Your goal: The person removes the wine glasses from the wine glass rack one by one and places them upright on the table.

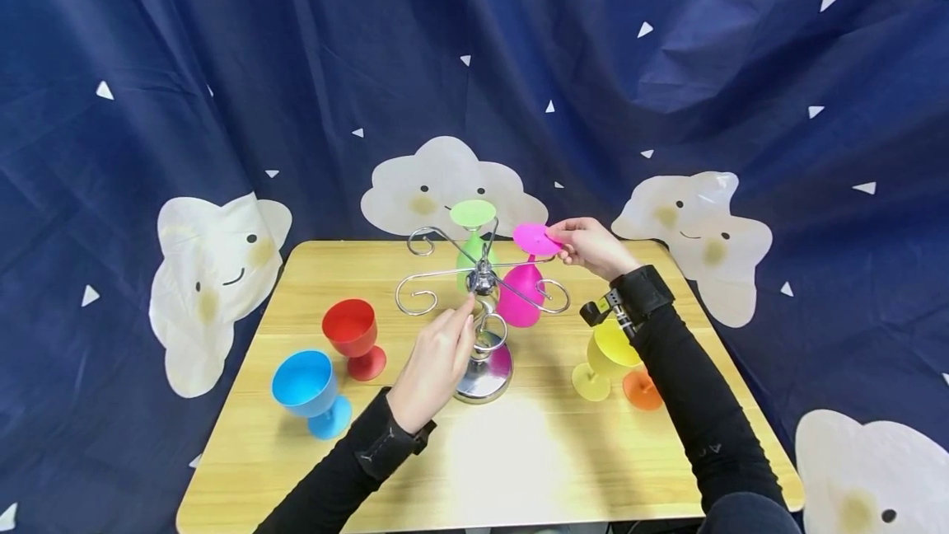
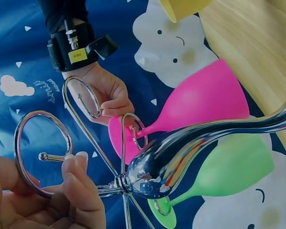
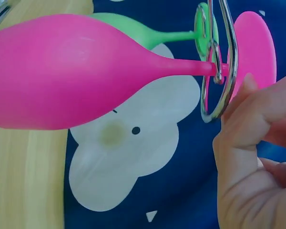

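A chrome stemware rack (image 1: 482,282) is stood near the middle of the table (image 1: 519,476), its curled arms spread above the surface. One of its loops, on the side toward the near edge, is pinched between the thumb and fingers of the left hand (image 1: 439,357). The foot of a pink plastic goblet (image 3: 76,71) is pinched by the right hand (image 1: 589,244); the goblet is held mouth down on the right side of the rack, toward the far edge, its stem enclosed by a loop and its foot above it. Just beside it, a green goblet (image 2: 233,167) is hung upside down, nearer the far edge and partly hidden by the rack's arms and post. The pink bowl is crossed in front by curled wire.

Near the left edge, a red goblet (image 1: 356,346) and a blue goblet (image 1: 306,390) are set upright, the blue one closer to the near left corner. Between the rack and the right edge, a yellow goblet (image 1: 610,353) is stood upright, partly covered by the right wrist; beside it, most of an orange goblet (image 1: 643,391) is blocked by the sleeved right forearm. Beyond the far edge, a dark blue curtain (image 1: 534,39) is hung, decorated with smiling clouds.
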`<state>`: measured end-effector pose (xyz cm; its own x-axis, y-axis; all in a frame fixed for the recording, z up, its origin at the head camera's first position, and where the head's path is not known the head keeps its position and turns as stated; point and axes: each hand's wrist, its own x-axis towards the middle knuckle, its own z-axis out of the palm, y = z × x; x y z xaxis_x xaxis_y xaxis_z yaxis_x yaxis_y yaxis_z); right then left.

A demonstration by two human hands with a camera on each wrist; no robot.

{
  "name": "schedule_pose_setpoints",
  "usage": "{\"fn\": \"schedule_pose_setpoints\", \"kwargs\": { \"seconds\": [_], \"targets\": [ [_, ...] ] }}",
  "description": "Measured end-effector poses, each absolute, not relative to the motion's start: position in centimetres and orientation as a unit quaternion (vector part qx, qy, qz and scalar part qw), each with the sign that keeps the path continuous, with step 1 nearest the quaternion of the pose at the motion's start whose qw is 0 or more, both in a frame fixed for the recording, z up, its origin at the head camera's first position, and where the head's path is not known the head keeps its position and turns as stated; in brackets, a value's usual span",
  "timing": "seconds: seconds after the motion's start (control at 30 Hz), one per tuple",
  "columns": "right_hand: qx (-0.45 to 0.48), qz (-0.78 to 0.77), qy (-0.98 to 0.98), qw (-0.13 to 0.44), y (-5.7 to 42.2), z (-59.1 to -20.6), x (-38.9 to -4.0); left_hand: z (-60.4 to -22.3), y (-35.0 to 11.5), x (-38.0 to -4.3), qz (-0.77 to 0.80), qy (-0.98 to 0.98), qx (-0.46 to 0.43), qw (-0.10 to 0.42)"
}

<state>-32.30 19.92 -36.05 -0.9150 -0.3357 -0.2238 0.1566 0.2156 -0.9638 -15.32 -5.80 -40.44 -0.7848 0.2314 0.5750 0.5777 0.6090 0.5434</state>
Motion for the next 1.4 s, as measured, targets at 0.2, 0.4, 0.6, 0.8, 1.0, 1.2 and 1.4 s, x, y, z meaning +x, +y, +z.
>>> {"fn": "schedule_pose_setpoints", "kwargs": {
  "seconds": [0.2, 0.4, 0.6, 0.8, 1.0, 1.2, 1.4],
  "targets": [
    [-0.077, -0.623, 0.755, 0.189, 19.0, -35.8, -32.3, -40.6, -5.9, -15.5, -0.378, -0.865, -0.233, 0.233],
    [-0.069, -0.629, 0.756, 0.168, 18.5, -35.2, -32.5, -40.6, -6.0, -15.6, -0.379, -0.864, -0.234, 0.234],
    [-0.043, -0.633, 0.757, 0.159, 19.1, -34.9, -32.7, -40.6, -6.0, -15.6, -0.384, -0.863, -0.236, 0.23],
    [-0.035, -0.63, 0.761, 0.151, 20.1, -34.7, -32.4, -40.6, -6.0, -15.5, -0.389, -0.86, -0.237, 0.229],
    [-0.035, -0.61, 0.776, 0.157, 21.3, -34.2, -31.4, -40.7, -6.0, -15.4, -0.391, -0.861, -0.235, 0.226],
    [-0.075, -0.626, 0.755, 0.179, 20.9, -34.1, -30.4, -40.7, -6.1, -15.5, -0.389, -0.859, -0.234, 0.236],
    [-0.119, -0.635, 0.741, 0.183, 18.9, -33.4, -30.3, -40.7, -6.0, -15.5, -0.388, -0.858, -0.238, 0.237]
  ]
}}
